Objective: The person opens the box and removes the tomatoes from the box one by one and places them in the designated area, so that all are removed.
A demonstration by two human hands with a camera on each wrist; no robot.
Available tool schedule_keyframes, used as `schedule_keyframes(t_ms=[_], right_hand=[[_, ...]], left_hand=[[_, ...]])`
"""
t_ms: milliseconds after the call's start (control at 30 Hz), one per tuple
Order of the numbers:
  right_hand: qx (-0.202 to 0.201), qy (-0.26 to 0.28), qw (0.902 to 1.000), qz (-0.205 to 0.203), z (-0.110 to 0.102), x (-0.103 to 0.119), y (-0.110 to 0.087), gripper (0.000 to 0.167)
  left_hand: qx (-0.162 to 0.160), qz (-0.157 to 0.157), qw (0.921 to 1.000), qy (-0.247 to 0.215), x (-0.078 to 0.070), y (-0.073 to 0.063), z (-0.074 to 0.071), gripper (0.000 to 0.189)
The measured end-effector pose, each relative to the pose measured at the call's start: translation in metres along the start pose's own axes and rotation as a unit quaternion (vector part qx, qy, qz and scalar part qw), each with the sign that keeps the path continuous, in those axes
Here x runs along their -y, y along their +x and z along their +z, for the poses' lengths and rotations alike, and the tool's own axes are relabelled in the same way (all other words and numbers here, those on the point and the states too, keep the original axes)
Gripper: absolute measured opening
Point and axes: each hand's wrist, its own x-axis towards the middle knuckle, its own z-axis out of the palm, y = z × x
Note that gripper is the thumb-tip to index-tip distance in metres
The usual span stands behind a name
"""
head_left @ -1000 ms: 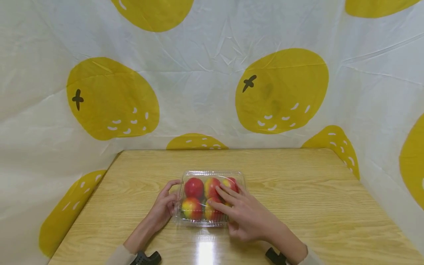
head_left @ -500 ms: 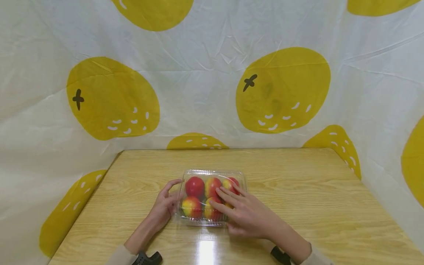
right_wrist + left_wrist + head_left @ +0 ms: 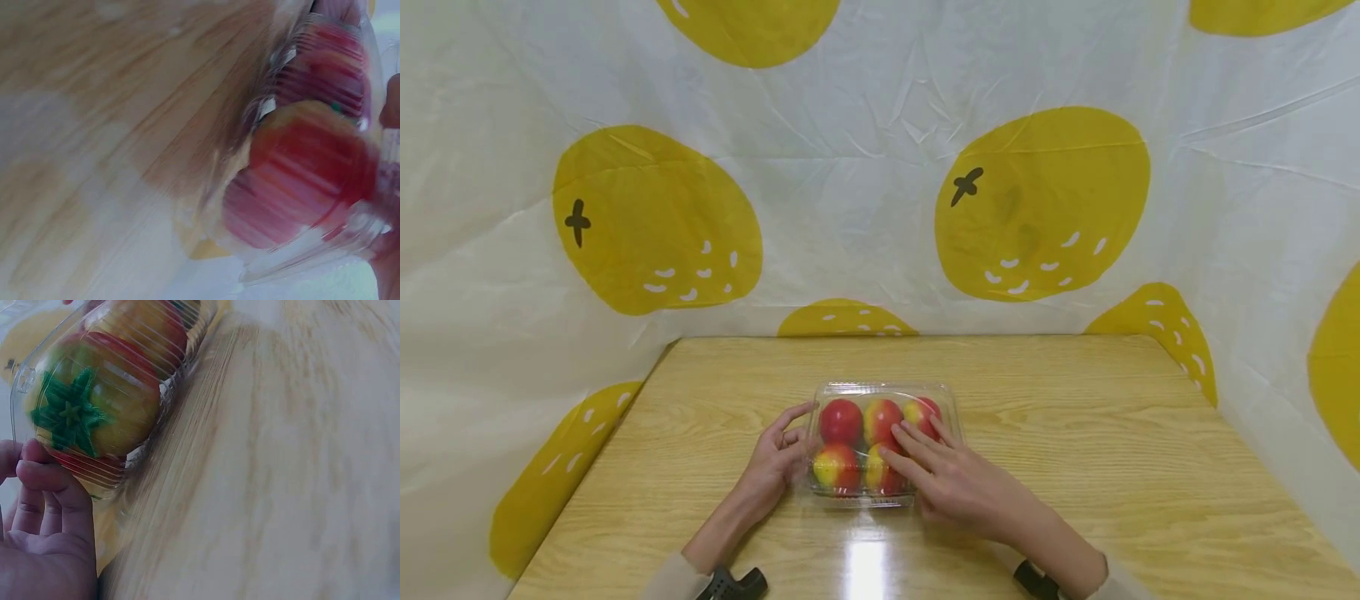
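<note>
A clear plastic clamshell container (image 3: 868, 502) sits on the table with its lid over several red-and-yellow fruits (image 3: 841, 422). My left hand (image 3: 772, 458) is at its left side; in the left wrist view the thumb and a finger pinch the container's edge. Beside them, a fruit with a green star-shaped leaf top (image 3: 69, 412) shows through the ribbed wall. My right hand (image 3: 966, 487) lies over the container's right part, its fingers (image 3: 910, 464) extended and spread on the lid. These fingers hide part of the right-hand fruits. In the right wrist view a red fruit (image 3: 312, 165) appears blurred behind the plastic.
The wooden table (image 3: 1112, 450) reaches back to a white curtain (image 3: 850, 217) printed with big yellow fruits, which also hangs at both sides. Dark wrist mounts (image 3: 733, 583) show below the hands. A bright light reflection lies in front of the container.
The container and both hands have shifted very slightly up in the head view. The left thumb and fingers have moved a little at the container's edge. The right fingers stay on the lid.
</note>
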Motion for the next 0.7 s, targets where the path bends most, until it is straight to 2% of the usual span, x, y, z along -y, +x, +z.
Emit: schedule_keyframes(t_ms=[167, 400, 700], right_hand=[[0.025, 0.023, 0.9993, 0.019, -0.002, 0.003, 0.001, 0.07], [0.014, 0.068, 0.9971, 0.031, -0.007, 0.002, 0.004, 0.076], [0.016, 0.145, 0.9878, 0.055, -0.015, -0.007, 0.007, 0.078]], left_hand=[[-0.005, 0.005, 0.9998, 0.017, 0.002, 0.0, 0.0, 0.067], [0.001, 0.011, 0.9995, 0.028, 0.002, 0.0, -0.001, 0.066], [0.006, 0.024, 0.9993, 0.027, 0.003, 0.002, -0.001, 0.065]])
